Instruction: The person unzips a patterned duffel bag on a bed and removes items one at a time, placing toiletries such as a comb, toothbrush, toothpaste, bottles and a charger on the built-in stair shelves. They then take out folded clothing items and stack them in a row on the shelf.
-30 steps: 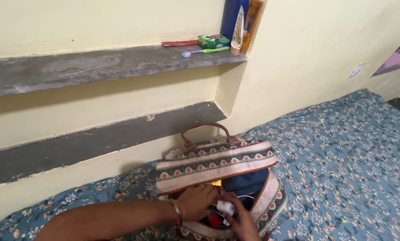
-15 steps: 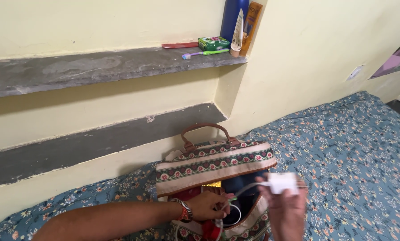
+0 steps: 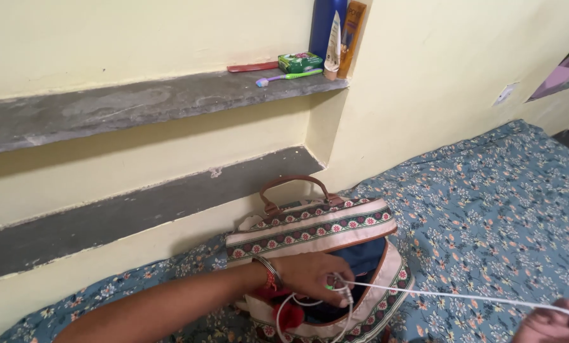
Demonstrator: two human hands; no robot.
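Note:
A cream handbag [image 3: 310, 232] with floral bands and a brown handle lies open on the blue flowered bedsheet [image 3: 487, 209]. My left hand [image 3: 310, 276] rests in the bag's opening and pinches a white cable [image 3: 449, 295] near a looped part. The cable runs taut to the right, to my right hand [image 3: 554, 324] at the frame's lower right corner, which grips its far end. The white charger plug is mostly out of view past the edge. Red and dark blue items show inside the bag.
A grey stone shelf [image 3: 138, 105] on the yellow wall carries a red comb [image 3: 254, 66], a green box [image 3: 300, 61], a toothbrush [image 3: 287, 77], a blue bottle [image 3: 325, 25] and tubes. A lower grey ledge [image 3: 138, 203] runs behind the bag.
My right hand lifted the white charger out of the bag and carried it far to the right, stretching the cable. My left hand stayed at the bag's opening, holding the cable.

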